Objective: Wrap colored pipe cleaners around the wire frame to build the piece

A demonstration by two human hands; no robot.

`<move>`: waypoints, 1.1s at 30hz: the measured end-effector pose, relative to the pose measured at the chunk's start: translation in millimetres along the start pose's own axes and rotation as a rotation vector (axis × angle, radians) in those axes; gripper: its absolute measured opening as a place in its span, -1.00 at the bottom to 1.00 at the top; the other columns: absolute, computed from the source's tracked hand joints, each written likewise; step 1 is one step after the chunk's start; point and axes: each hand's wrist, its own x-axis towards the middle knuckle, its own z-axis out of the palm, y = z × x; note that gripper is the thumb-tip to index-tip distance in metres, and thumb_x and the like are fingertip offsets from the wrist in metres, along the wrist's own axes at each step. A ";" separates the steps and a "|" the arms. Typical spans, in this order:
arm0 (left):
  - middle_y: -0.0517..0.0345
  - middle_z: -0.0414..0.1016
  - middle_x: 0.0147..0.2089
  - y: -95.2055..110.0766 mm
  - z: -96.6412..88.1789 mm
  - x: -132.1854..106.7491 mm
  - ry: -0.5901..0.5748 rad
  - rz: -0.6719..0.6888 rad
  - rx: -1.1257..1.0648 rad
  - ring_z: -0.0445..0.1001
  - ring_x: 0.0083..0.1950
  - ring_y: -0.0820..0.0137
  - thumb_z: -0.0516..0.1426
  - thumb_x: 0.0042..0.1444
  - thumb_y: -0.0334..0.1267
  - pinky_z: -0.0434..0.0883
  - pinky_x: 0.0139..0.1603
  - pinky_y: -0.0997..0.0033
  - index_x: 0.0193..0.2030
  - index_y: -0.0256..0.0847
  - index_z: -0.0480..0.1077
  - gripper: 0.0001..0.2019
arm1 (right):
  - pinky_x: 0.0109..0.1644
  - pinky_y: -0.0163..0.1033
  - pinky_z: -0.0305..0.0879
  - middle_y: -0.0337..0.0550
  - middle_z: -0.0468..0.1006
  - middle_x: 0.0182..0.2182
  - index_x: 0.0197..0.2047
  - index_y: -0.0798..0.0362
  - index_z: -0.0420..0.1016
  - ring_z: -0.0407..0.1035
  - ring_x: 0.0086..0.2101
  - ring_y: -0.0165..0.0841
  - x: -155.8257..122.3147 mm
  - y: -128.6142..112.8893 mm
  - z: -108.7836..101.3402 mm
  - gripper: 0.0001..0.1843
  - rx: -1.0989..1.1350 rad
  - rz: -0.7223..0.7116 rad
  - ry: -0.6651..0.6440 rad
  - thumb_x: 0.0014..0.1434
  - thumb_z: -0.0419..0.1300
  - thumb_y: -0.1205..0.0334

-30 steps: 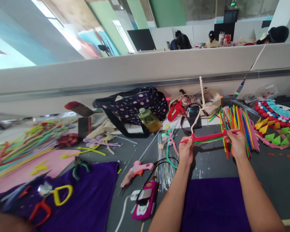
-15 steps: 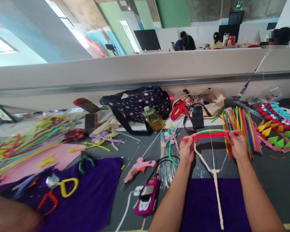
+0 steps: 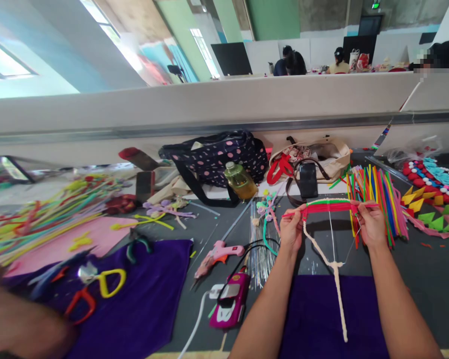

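Observation:
A bundle of red and green pipe cleaners [image 3: 327, 206] is stretched level between my two hands above the dark table. My left hand [image 3: 292, 230] pinches its left end and my right hand [image 3: 370, 227] pinches its right end. A cream pipe cleaner [image 3: 335, 279] is wound onto the bundle near my left hand and hangs down toward me over a purple cloth [image 3: 331, 319]. Thin threads run from the bundle to a knot on the cream strand.
A fan of coloured pipe cleaners [image 3: 374, 197] lies right of my hands. A pink glue gun [image 3: 217, 255], a pink car-shaped case [image 3: 230, 304], a juice bottle [image 3: 240, 182], a dotted bag [image 3: 217, 157], a phone [image 3: 308, 180], scissors [image 3: 97, 289] lie left. A low partition [image 3: 209, 109] backs the table.
The cream pipe cleaner stood up above the bundle one second ago; it has swung over and now hangs down toward me. Both hands stay on the bundle's ends.

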 end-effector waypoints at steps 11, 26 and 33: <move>0.03 0.63 -0.21 3.3 4.5 -2.8 0.009 -0.010 0.035 0.53 -0.44 0.48 0.42 -0.20 -0.20 0.45 -0.38 0.51 -0.45 -0.26 0.40 -0.70 | -0.52 -0.40 0.29 -0.17 0.65 -0.35 -0.44 0.01 0.43 0.39 -0.55 -0.50 -1.1 -4.7 2.2 -0.71 0.009 0.029 0.013 -0.11 0.45 0.12; 0.03 0.63 -0.23 2.4 4.2 -3.3 0.024 -0.007 0.036 0.50 -0.47 0.52 0.41 -0.19 -0.20 0.40 -0.43 0.56 -0.44 -0.27 0.39 -0.70 | -0.53 -0.43 0.29 -0.17 0.64 -0.37 -0.42 0.02 0.39 0.40 -0.55 -0.51 -1.8 -7.5 3.6 -0.68 0.015 0.052 0.034 -0.12 0.45 0.14; 0.03 0.62 -0.23 2.6 4.7 -4.1 0.031 0.002 0.054 0.49 -0.47 0.53 0.40 -0.18 -0.21 0.42 -0.39 0.54 -0.44 -0.27 0.39 -0.70 | -0.53 -0.40 0.32 -0.18 0.64 -0.39 -0.42 0.02 0.38 0.42 -0.54 -0.48 -2.3 -8.0 4.7 -0.67 -0.011 0.048 0.047 -0.13 0.45 0.12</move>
